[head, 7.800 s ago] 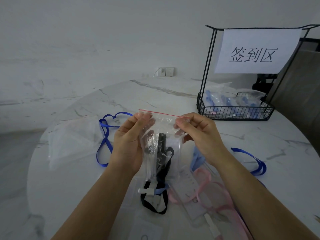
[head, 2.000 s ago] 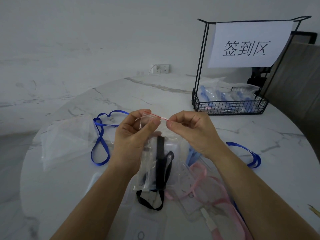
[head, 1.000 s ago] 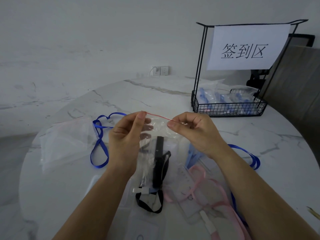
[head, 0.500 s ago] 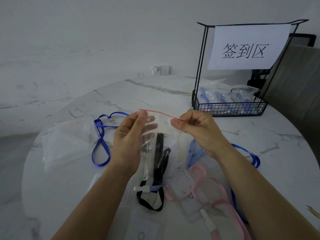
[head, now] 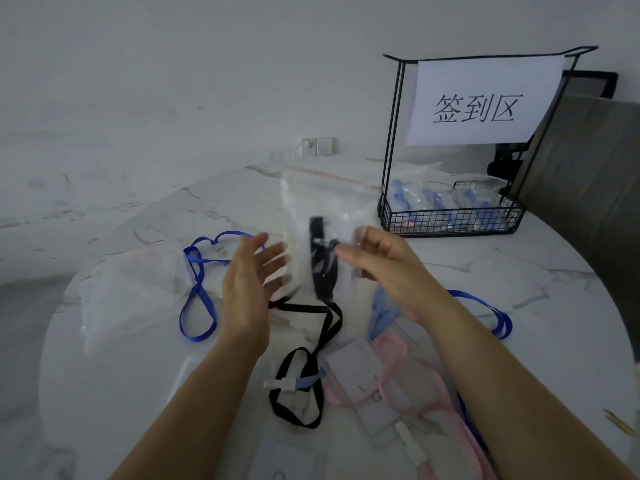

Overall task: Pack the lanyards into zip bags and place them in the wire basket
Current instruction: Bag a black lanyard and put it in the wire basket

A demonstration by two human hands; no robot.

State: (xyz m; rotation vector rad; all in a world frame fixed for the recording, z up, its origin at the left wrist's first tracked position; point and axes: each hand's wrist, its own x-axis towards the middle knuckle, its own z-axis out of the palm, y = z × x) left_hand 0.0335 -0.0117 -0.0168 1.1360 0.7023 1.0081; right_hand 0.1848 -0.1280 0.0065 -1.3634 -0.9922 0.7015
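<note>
One blurred zip bag (head: 311,202) holding a black lanyard (head: 322,261) hangs between my left hand (head: 249,282), fingers spread free, and my right hand (head: 384,261), whose grip I cannot tell.

Zip bag (head: 329,202): clear, with the red strip you see along its seal.
Bagged lanyard (head: 320,258): black.
Loose lanyards before you: blue lanyard (head: 198,289), a deep royal shade; black lanyard (head: 334,323); pink lanyard (head: 398,342); pale blue lanyard (head: 381,306).
Wire basket (head: 450,223): black; the bags you see inside are clear, showing blue.
Sign (head: 481,105): white, with black characters.
Counter (head: 554,306): white marble pattern with grey veins.
</note>
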